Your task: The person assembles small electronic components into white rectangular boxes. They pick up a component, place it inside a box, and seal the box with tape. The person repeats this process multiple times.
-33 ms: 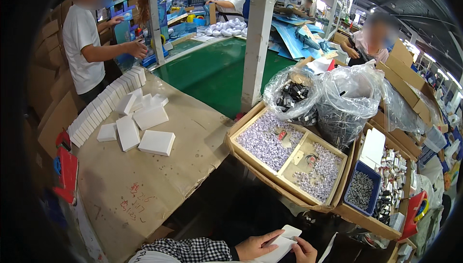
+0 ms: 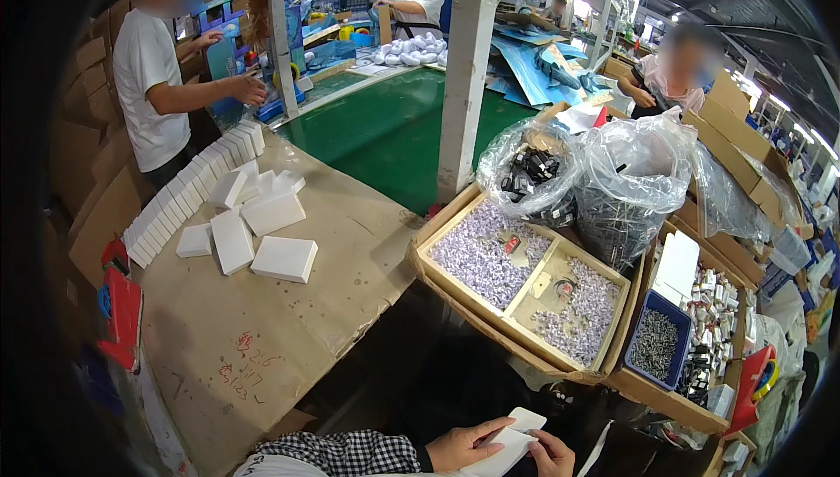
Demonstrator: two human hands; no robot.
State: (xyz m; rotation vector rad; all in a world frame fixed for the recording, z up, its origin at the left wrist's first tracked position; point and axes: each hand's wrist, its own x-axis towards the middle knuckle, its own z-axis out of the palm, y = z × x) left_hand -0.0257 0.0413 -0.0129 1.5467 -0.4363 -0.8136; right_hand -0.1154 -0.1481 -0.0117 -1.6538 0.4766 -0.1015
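Low at the front, my left hand (image 2: 462, 451) and my right hand (image 2: 551, 454) are both closed on a small white box (image 2: 507, 452). A pale flap sticks up from its far end, between the hands. My left fingers lie along one side of it, and the right fingers pinch the other side. The lower part of the box is cut off by the picture's edge. Farther left, several closed white boxes (image 2: 285, 258) lie loosely on a cardboard-covered table (image 2: 350, 276). Behind them a long row of white boxes (image 2: 179, 197) stands edge to edge.
Right of the table is a divided wooden tray (image 2: 525, 298) of small pale parts. Beside it are a blue bin (image 2: 656, 341) of screws and clear bags (image 2: 634, 179) of dark parts. A white post (image 2: 470, 74) stands by a green surface (image 2: 376, 127). Co-workers stand beyond.
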